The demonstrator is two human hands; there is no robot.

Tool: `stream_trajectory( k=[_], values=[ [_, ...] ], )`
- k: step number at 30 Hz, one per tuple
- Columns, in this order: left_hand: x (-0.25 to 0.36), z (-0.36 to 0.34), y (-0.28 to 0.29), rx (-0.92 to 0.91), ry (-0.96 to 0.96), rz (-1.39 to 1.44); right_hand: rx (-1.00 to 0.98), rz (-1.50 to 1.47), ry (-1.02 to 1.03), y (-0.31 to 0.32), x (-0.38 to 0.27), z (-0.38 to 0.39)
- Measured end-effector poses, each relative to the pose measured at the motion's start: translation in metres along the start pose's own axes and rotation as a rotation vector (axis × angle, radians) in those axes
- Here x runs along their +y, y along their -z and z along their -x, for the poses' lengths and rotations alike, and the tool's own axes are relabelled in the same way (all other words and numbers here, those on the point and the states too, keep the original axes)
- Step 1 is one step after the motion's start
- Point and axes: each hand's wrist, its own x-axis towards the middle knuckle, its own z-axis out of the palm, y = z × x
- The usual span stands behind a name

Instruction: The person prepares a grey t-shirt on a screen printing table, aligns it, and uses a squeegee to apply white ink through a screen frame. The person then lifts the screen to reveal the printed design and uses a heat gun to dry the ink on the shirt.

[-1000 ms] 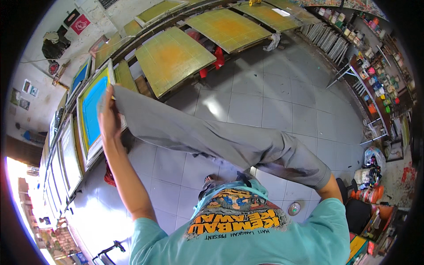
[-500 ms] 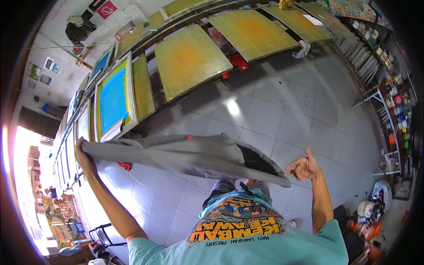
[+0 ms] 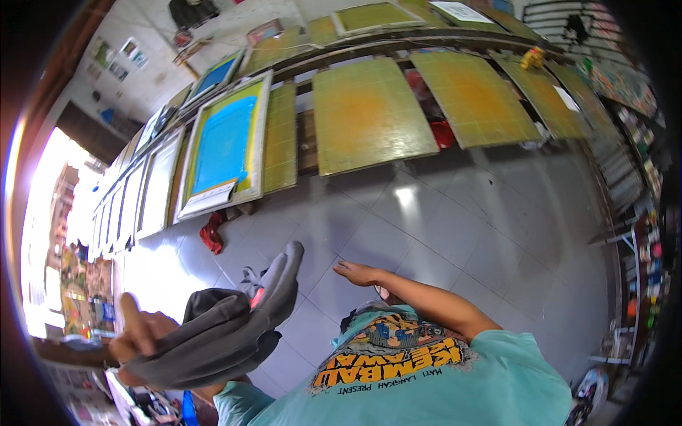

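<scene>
Watching remotely, I have my left hand (image 3: 148, 332) grasping grey cloth (image 3: 213, 341), right hand (image 3: 361, 274) with fingers released, short of the counter's (image 3: 307, 142) near edge.

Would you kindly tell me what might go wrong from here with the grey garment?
Only the left hand holds the grey garment, with the right hand open and apart from it, so the folds might slip or fall loose toward the tiled floor. If swung forward, the garment could also brush the blue-faced frame; I cannot tell whether that surface is wet.
</scene>
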Motion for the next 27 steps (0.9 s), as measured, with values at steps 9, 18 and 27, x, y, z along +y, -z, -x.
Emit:
stream_trajectory(
  k=[9, 18, 27],
  values=[
    [0.119, 0.014, 0.023, 0.317, -0.338, -0.342, -0.182, -0.089, -0.005, -0.029, -0.056, -0.061],
    [0.221, 0.047, -0.061, 0.512, -0.537, -0.76, -0.668, -0.08, -0.003, -0.049, -0.014, -0.036],
    [0.29, 0.094, -0.151, 0.614, -0.627, -1.005, -0.72, 0.484, -0.14, -0.057, 0.075, 0.045]
  ],
)
